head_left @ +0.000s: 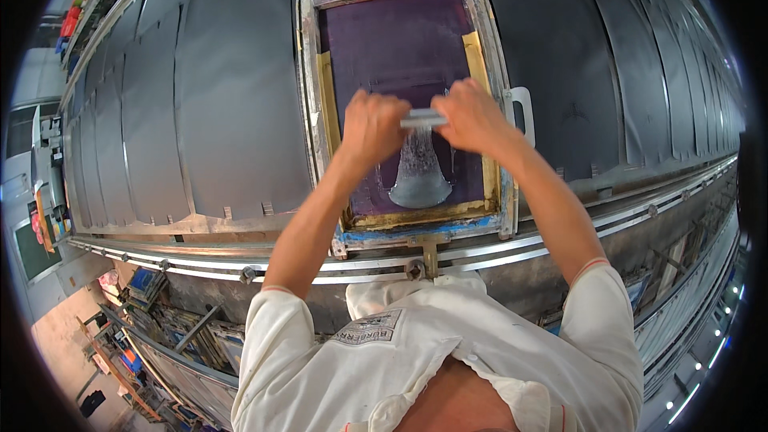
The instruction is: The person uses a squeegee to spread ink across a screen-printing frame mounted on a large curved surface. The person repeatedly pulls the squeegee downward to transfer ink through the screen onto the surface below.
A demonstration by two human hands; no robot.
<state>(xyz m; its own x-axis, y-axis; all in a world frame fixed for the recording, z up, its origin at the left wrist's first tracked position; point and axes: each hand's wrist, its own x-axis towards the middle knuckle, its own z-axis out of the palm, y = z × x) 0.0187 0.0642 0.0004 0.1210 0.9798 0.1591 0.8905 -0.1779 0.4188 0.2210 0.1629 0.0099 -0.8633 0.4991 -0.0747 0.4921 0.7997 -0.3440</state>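
Note:
A silk-screen frame (308, 80) with a purple mesh (392, 36) lies on the long table in front of me. My left hand (374, 123) and my right hand (472, 117) are both closed round the two ends of a squeegee (424, 118), held crosswise over the middle of the mesh. Its lower edge is hidden by my hands. From the squeegee toward me spreads a pale grey patch of thick ink (420, 189), wider and rounded at its near end. Yellowish tape (474, 56) lines the mesh's sides, and a white handle (523, 114) sticks out at the right.
Dark grey sheets (236, 96) cover the table left and right of the frame. A metal rail (552, 250) runs along the near edge, close to my body. Under it, at lower left, stands a rack with several stored frames (204, 332).

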